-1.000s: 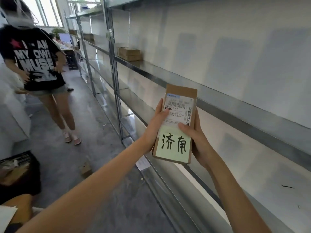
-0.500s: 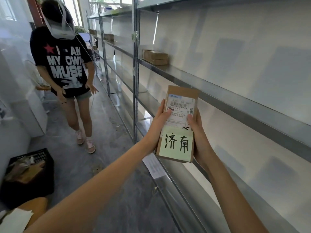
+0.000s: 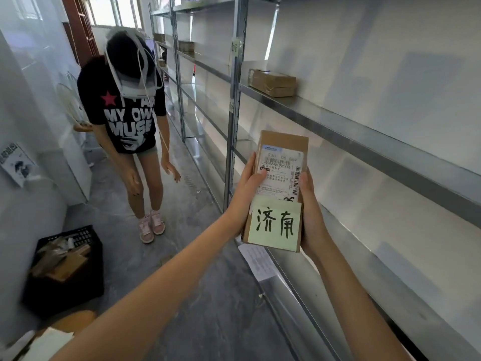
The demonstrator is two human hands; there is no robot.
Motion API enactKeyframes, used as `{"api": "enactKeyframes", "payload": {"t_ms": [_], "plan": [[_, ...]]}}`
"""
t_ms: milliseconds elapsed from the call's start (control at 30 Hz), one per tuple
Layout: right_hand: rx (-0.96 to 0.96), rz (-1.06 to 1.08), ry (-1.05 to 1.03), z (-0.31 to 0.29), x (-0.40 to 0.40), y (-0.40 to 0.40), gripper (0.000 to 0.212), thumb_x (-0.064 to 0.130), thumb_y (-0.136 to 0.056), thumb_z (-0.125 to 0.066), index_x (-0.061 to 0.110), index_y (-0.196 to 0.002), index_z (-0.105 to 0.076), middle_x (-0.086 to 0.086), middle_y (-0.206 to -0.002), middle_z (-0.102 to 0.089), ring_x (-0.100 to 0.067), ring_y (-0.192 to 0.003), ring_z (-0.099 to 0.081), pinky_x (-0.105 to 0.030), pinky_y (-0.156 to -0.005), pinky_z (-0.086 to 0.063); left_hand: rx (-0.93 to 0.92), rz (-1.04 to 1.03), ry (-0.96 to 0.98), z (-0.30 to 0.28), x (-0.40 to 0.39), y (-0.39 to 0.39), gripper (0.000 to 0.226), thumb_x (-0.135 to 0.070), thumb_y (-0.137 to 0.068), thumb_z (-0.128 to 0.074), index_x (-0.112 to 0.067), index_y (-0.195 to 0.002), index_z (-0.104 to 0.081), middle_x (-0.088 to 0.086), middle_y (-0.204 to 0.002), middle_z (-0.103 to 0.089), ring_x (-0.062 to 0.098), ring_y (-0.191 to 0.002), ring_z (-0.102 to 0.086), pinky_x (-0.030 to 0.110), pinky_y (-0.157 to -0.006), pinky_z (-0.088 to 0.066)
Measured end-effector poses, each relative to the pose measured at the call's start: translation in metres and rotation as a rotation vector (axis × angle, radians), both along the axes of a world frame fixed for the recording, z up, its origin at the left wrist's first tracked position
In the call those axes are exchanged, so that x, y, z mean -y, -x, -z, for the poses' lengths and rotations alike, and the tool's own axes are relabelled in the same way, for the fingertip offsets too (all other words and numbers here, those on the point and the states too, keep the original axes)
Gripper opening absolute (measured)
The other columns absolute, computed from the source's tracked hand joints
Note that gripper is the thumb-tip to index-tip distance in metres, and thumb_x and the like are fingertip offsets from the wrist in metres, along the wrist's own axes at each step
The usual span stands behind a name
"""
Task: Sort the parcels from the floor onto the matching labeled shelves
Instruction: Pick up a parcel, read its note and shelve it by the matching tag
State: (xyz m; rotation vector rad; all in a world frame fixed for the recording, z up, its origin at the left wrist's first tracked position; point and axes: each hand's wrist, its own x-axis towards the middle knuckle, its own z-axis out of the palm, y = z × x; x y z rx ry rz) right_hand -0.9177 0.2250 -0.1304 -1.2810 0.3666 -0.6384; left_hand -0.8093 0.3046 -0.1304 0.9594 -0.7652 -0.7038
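Note:
I hold a small brown cardboard parcel [image 3: 282,144] upright in front of me with both hands. It carries a white shipping label and a pale green sticky note with two handwritten characters. My left hand [image 3: 244,194] grips its left edge, thumb on the label. My right hand [image 3: 311,217] grips its right edge. The metal shelving [image 3: 338,123] runs along the right side, and the parcel is level with its middle shelf. Small paper labels [image 3: 234,46] are stuck on the upright post. Another brown parcel [image 3: 272,82] lies on the upper shelf.
A person [image 3: 127,118] in a black printed T-shirt stands in the aisle ahead, bent forward. A black crate [image 3: 65,269] with cardboard pieces sits on the floor at the left. A sheet of paper [image 3: 256,261] hangs by the lower shelf edge. White wall lines the left.
My view has swung left and moved along the aisle, so the person and the upright post now appear closer. The parcel stays in both hands at the same height.

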Motion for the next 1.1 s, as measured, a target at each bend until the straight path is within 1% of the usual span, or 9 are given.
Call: {"api": "enactKeyframes", "payload": {"t_ms": [67,233,333,467,667,800,900,967,1100], "plan": [[-0.012,-0.008,-0.015,0.006,0.007,-0.016,0.115,0.085,-0.061,-0.075,0.026,-0.154,-0.041,-0.016,-0.142,-0.063,-0.043,-0.128,-0.062,-0.07,-0.109,-0.044,-0.009,-0.02,-0.017,0.003,0.006,-0.015,0.063,-0.026,-0.091,-0.05,-0.02,-0.151,-0.031,0.022,-0.137,-0.058,0.032,-0.109,-0.065,0.046,-0.089,-0.056],[-0.012,-0.026,-0.024,0.018,0.03,-0.06,0.117,0.087,-0.06,-0.072,0.024,-0.154,-0.042,-0.017,-0.139,-0.066,-0.045,-0.126,-0.063,-0.067,-0.108,-0.047,-0.016,-0.051,-0.031,0.012,0.026,-0.054,0.06,-0.025,-0.091,-0.051,-0.023,-0.148,-0.034,0.016,-0.131,-0.062,0.028,-0.107,-0.068,0.044,-0.089,-0.057],[-0.01,-0.025,-0.003,0.024,0.047,-0.092,0.112,0.083,-0.067,-0.072,0.019,-0.154,-0.041,-0.022,-0.141,-0.062,-0.05,-0.128,-0.059,-0.073,-0.108,-0.042,-0.021,-0.066,-0.042,0.016,0.042,-0.083,0.069,-0.025,-0.09,-0.051,-0.024,-0.154,-0.026,0.015,-0.133,-0.061,0.026,-0.105,-0.069,0.043,-0.089,-0.058],[-0.009,-0.038,-0.035,0.026,0.073,-0.136,0.112,0.079,-0.068,-0.075,0.017,-0.154,-0.041,-0.024,-0.144,-0.059,-0.052,-0.132,-0.055,-0.075,-0.108,-0.04,-0.012,-0.083,-0.056,0.013,0.065,-0.123,0.074,-0.025,-0.09,-0.052,-0.024,-0.157,-0.02,0.019,-0.141,-0.055,0.025,-0.105,-0.069,0.037,-0.084,-0.06],[0.036,-0.084,-0.077,0.023,0.115,-0.199,0.115,0.078,-0.064,-0.078,0.014,-0.153,-0.043,-0.026,-0.143,-0.059,-0.053,-0.13,-0.056,-0.075,-0.108,-0.04,-0.006,-0.112,-0.069,0.006,0.102,-0.179,0.063,-0.02,-0.096,-0.049,-0.023,-0.155,-0.025,0.008,-0.127,-0.064,0.02,-0.101,-0.071,0.033,-0.08,-0.06],[0.037,-0.107,-0.063,0.024,0.134,-0.231,0.117,0.079,-0.063,-0.077,0.011,-0.151,-0.043,-0.027,-0.142,-0.059,-0.055,-0.129,-0.055,-0.074,-0.107,-0.041,-0.047,-0.147,-0.089,0.006,0.119,-0.211,0.07,-0.02,-0.092,-0.052,-0.024,-0.156,-0.023,0.014,-0.133,-0.061,0.025,-0.104,-0.07,0.036,-0.08,-0.06],[0.028,-0.12,-0.06,0.024,0.139,-0.253,0.117,0.079,-0.064,-0.077,0.01,-0.151,-0.042,-0.028,-0.141,-0.059,-0.056,-0.129,-0.054,-0.074,-0.106,-0.042,-0.052,-0.157,-0.084,0.007,0.122,-0.232,0.056,-0.014,-0.099,-0.047,-0.021,-0.152,-0.029,0.009,-0.123,-0.065,0.019,-0.097,-0.073,0.032,-0.076,-0.06],[0.014,-0.126,-0.052,0.025,0.14,-0.267,0.115,0.078,-0.064,-0.077,0.01,-0.151,-0.043,-0.028,-0.141,-0.059,-0.057,-0.128,-0.054,-0.075,-0.106,-0.041,-0.033,-0.161,-0.082,0.008,0.123,-0.246,0.045,-0.009,-0.103,-0.041,-0.026,-0.144,-0.036,0.005,-0.116,-0.067,0.015,-0.09,-0.074,0.028,-0.071,-0.06],[0.0,-0.144,-0.033,0.026,0.14,-0.298,0.113,0.079,-0.066,-0.076,0.012,-0.151,-0.044,-0.03,-0.14,-0.059,-0.058,-0.128,-0.054,-0.077,-0.106,-0.04,-0.026,-0.168,-0.075,0.011,0.12,-0.274,0.045,-0.008,-0.103,-0.041,-0.024,-0.144,-0.035,0.005,-0.115,-0.067,0.013,-0.089,-0.073,0.027,-0.071,-0.059]]}}
